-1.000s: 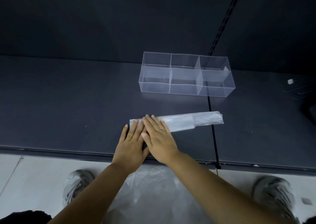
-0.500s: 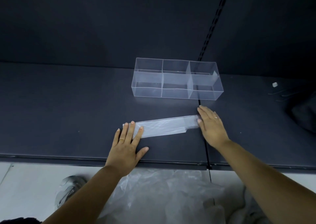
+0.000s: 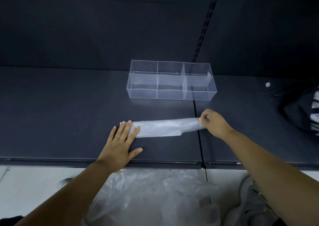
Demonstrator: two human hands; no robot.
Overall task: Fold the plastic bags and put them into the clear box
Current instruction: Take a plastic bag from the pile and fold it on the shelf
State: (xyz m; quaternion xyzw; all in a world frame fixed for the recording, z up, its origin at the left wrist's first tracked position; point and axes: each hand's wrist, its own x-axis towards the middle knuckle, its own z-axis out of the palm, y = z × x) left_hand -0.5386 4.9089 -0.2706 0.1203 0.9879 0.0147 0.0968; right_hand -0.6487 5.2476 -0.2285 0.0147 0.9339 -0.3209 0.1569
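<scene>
Plastic lies in a long narrow strip across the front half of the dark shelf [image 3: 60, 105]: one folded plastic bag [image 3: 158, 125], running left to right, roughly parallel to the front edge. Its right end crosses the seam [image 3: 198, 136] between the two shelf panels.

The person's hands are well apart, one at each end of the strip. The left hand [image 3: 120, 143] is flat on the shelf with its fingers straight and spread, the fingertips pressing down on the bag's left end; a gold ring [image 3: 117, 137] shows on one finger. The right hand [image 3: 214, 122] has its fingers curled and pinches the bag's right end, which rises a little off the surface there.

The clear box [image 3: 143, 93] stands farther back on the shelf, near the rear wall and apart from the bag, its right end over the same seam. Clear dividers split it into compartments.

Below the front edge, between the forearms, a loose heap of crumpled plastic [image 3: 151, 194] lies on the pale floor [image 3: 34, 182], with a grey shoe [image 3: 253, 200] just beside it. Something dark with pale stripes [image 3: 300, 112] sits at the shelf's right edge.
</scene>
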